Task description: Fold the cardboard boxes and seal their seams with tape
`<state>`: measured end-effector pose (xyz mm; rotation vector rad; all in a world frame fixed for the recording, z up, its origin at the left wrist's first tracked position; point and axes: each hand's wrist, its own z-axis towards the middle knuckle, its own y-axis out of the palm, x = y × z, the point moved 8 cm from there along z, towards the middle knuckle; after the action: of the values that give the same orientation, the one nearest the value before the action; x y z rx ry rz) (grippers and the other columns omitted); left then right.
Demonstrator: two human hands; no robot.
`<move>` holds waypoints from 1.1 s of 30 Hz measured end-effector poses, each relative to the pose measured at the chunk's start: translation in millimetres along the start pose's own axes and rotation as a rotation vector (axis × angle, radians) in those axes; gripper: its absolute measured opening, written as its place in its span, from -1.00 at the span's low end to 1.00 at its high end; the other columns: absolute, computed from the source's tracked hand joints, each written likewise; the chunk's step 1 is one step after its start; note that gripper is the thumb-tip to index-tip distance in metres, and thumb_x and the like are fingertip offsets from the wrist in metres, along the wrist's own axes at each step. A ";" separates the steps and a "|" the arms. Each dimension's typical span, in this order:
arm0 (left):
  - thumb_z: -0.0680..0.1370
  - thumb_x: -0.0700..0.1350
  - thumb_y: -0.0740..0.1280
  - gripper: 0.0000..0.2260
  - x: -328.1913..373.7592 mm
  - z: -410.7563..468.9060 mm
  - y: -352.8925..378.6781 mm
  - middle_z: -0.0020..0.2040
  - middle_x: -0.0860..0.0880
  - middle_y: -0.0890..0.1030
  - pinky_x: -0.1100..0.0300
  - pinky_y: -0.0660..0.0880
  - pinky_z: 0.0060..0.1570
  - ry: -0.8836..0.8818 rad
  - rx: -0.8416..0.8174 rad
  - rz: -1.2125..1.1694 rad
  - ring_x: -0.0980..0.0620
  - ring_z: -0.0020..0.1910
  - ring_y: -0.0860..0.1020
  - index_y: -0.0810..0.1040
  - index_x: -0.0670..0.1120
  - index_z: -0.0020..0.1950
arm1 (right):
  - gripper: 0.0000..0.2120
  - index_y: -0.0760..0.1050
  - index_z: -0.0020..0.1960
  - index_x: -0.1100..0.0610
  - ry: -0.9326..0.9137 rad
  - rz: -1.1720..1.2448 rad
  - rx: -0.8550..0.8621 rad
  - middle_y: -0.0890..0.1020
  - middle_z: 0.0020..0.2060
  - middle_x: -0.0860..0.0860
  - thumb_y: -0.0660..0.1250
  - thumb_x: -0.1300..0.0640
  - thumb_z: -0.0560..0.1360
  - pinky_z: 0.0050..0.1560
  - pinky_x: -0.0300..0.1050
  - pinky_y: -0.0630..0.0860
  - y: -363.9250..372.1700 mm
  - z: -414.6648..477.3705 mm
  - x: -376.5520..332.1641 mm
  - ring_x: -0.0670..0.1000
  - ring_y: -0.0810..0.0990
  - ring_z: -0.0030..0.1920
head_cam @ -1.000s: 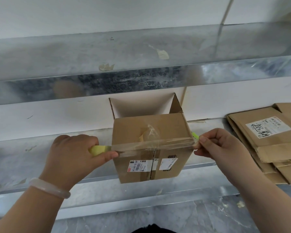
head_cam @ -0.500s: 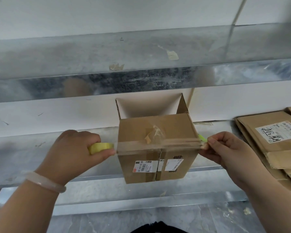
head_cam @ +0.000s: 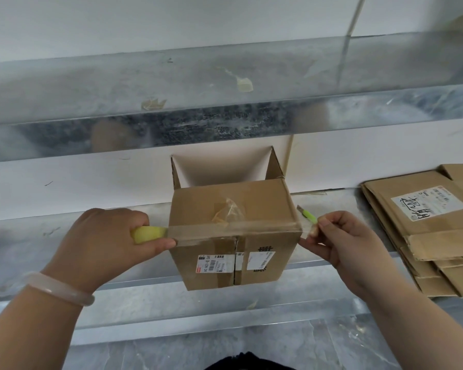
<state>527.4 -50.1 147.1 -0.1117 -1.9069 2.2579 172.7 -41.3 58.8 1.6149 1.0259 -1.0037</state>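
— Brown cardboard box (head_cam: pixel 233 209): where does it sit?
— On the grey metal counter (head_cam: pixel 64 236), far flaps open, between both hands.
— And the hands?
— The left hand (head_cam: pixel 104 241) grips a yellow roll of clear tape (head_cam: pixel 147 234) at the box's left edge. The right hand (head_cam: pixel 342 244) pinches the clear tape strip (head_cam: pixel 233 231), which is stretched across the box. A green cutter (head_cam: pixel 309 215) shows behind its thumb.
— Anything beside it?
— Flattened brown cardboard boxes (head_cam: pixel 439 236), stacked on the right.

Packing workshop, metal shelf (head_cam: pixel 64 236), flattened boxes (head_cam: pixel 425 236)
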 end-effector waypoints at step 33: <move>0.21 0.52 0.18 -0.46 -10.0 2.0 21.8 -0.47 0.04 0.50 0.21 0.30 -0.43 -0.067 -0.070 -0.247 0.12 -0.43 0.48 0.46 0.04 -0.42 | -0.64 0.59 0.27 0.07 -1.059 -1.140 -0.228 0.60 0.25 -0.01 0.21 -0.03 0.58 0.29 0.23 0.45 86.1 -28.2 -28.3 0.12 0.45 0.38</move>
<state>534.9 -57.4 125.4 0.1827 -1.9139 2.0584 248.8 -36.4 115.4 0.0177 1.1484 -2.0396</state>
